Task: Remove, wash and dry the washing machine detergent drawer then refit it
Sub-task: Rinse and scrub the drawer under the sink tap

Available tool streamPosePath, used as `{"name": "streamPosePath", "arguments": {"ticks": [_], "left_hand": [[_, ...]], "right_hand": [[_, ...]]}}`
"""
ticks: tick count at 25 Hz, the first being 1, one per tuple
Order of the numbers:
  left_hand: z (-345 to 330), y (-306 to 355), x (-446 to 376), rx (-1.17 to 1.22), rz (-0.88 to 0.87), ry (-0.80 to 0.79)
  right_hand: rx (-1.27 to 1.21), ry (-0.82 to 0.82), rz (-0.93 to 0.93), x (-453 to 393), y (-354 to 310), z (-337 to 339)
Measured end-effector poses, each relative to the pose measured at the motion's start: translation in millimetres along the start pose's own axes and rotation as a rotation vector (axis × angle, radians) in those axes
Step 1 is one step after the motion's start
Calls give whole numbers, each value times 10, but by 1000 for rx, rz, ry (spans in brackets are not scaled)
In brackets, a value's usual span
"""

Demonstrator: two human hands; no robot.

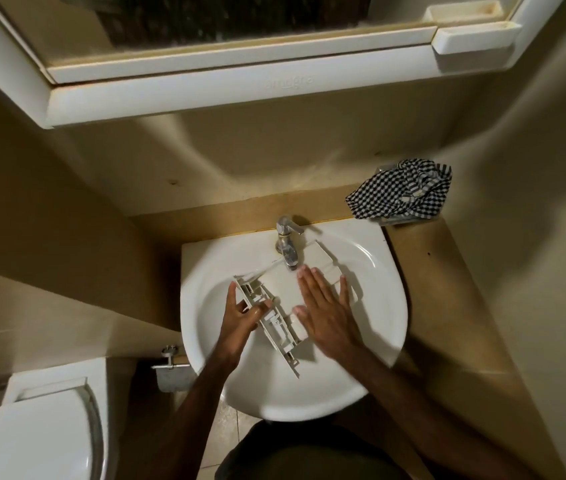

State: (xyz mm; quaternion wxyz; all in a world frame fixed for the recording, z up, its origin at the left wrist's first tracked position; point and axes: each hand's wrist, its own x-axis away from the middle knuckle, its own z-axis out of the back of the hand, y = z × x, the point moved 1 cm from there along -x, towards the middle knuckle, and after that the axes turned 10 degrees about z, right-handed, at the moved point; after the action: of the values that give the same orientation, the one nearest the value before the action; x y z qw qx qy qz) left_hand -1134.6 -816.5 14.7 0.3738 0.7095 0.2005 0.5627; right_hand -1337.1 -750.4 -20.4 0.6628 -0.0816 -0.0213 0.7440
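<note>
The white plastic detergent drawer (281, 289) lies upside down across the white sink basin (371, 306), its far end under the tap (286, 237). My left hand (240, 315) grips the drawer's front panel edge, thumb and fingers curled round the ribbed frame. My right hand (323, 303) lies flat on the drawer's smooth underside with straight, spread fingers. I cannot tell whether water runs from the tap.
A black-and-white checked cloth (401, 192) is bunched on a holder on the tan counter at the back right. A toilet (39, 434) stands at the lower left. A white mirror cabinet (240, 57) hangs on the wall above the sink.
</note>
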Motion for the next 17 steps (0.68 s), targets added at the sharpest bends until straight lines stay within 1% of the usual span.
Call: {"name": "streamPosePath", "arguments": {"ticks": [2,3,5,8,11,14,15,17], "left_hand": [[-14,28,16,-6,-10,4],[-22,30,24,-3,-16,6],[-31,22,25,11,-28,13],[-25,5,24,19,-74,29],[-6,-16,-5,29,-87,20],[0,-15,-5,22,-85,19],[-1,-11,1,19,-87,19],[-3,-1,9,11,-89,15]], "right_hand": [[-41,12,-179,-165,177,66],[-44,9,-232,-246,244,100],[-30,5,-257,-312,266,113],[-2,47,-298,-120,-99,37],[-4,33,-221,199,-472,-69],[26,9,-91,288,-293,-48],[37,5,-77,261,-209,-33],[33,29,-138,144,-151,-19]]}}
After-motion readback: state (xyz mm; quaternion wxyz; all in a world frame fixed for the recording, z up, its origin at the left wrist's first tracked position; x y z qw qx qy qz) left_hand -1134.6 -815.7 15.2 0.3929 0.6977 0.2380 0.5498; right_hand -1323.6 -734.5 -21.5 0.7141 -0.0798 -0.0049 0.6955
